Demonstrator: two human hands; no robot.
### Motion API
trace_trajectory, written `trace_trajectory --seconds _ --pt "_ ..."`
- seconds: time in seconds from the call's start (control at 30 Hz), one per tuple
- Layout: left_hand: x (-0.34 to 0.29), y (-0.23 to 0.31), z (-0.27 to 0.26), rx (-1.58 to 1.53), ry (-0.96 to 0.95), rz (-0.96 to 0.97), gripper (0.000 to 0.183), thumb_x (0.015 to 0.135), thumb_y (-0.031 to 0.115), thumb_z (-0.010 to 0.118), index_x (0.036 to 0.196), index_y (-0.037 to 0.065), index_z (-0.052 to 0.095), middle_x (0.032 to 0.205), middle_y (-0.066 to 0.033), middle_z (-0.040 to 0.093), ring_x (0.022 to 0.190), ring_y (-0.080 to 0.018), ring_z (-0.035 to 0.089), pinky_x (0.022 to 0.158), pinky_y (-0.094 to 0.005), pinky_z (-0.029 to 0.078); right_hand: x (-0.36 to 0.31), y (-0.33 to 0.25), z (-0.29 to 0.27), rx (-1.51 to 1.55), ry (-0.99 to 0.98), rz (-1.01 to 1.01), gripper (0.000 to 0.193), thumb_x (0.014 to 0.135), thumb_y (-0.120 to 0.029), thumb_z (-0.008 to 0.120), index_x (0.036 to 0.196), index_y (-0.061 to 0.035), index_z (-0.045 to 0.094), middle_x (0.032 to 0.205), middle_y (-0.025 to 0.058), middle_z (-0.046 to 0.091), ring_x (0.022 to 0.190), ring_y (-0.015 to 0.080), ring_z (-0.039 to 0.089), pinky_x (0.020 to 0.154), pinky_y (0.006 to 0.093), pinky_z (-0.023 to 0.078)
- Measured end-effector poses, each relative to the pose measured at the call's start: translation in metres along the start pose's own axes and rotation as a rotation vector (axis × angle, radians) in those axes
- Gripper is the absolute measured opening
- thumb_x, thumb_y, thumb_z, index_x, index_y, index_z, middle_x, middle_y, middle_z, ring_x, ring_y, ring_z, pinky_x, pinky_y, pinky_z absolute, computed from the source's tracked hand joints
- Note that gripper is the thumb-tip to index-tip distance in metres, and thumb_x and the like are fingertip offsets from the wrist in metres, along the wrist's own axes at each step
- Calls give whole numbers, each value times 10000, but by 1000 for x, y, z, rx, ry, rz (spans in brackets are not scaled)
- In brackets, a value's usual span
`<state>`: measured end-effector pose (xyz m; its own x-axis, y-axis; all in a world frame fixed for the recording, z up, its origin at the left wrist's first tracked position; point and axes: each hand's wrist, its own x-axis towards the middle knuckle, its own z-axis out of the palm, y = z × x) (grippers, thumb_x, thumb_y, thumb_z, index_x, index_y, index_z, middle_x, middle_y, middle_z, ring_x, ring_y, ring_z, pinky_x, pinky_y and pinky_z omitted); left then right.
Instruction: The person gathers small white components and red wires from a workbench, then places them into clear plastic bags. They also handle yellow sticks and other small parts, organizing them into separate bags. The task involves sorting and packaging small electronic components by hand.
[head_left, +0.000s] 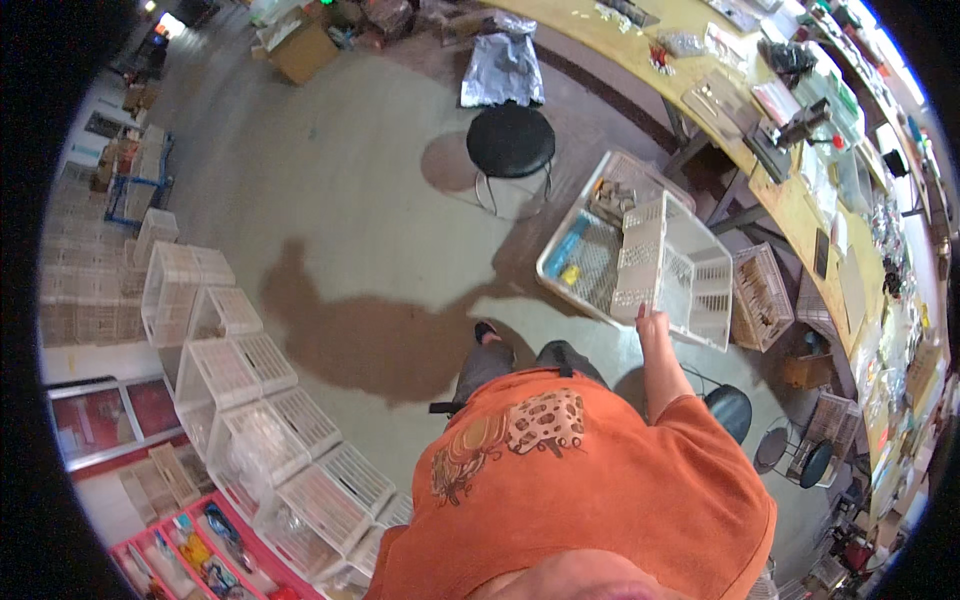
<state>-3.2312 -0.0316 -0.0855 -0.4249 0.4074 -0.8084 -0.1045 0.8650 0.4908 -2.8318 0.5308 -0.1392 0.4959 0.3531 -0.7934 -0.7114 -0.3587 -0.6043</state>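
My right hand [652, 325] grips the near edge of a white perforated plastic crate [643, 245], its fingers closed round the rim. The crate is tilted, and its slatted inside faces right. Just beyond and left of it is a larger white plastic basket [556, 245] on the floor, partly hidden by the crate. Inside the basket are a blue item [568, 247], a small yellow item [570, 274] and some brownish pieces [612, 200]. No part of my left hand shows.
A black round stool [510, 140] stands ahead, and another dark stool [729, 412] is by my right elbow. Along the right runs a cluttered yellow workbench [740, 150], with a crate [762, 298] beside it. White crates [265, 435] line the left, near a red divided tray [190, 545].
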Motion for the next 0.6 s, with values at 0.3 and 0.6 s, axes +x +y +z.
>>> trace_trajectory --seconds 0.3,0.6 --pt "215 355 -244 -469 294 269 116 1009 159 511 1055 113 608 862 -38 682 702 -99 642 534 -208 472 -50 52 126 397 266 128 260 967 -179 489 1196 -86 571 1289 132 555 1089 328 581 789 430 609" --pt "302 467 -149 256 -240 123 251 981 295 579 1076 66 620 912 -60 698 817 -164 664 712 -319 534 -28 111 249 522 625 30 435 972 -117 503 1384 -24 398 1326 171 480 1082 372 554 731 449 651"
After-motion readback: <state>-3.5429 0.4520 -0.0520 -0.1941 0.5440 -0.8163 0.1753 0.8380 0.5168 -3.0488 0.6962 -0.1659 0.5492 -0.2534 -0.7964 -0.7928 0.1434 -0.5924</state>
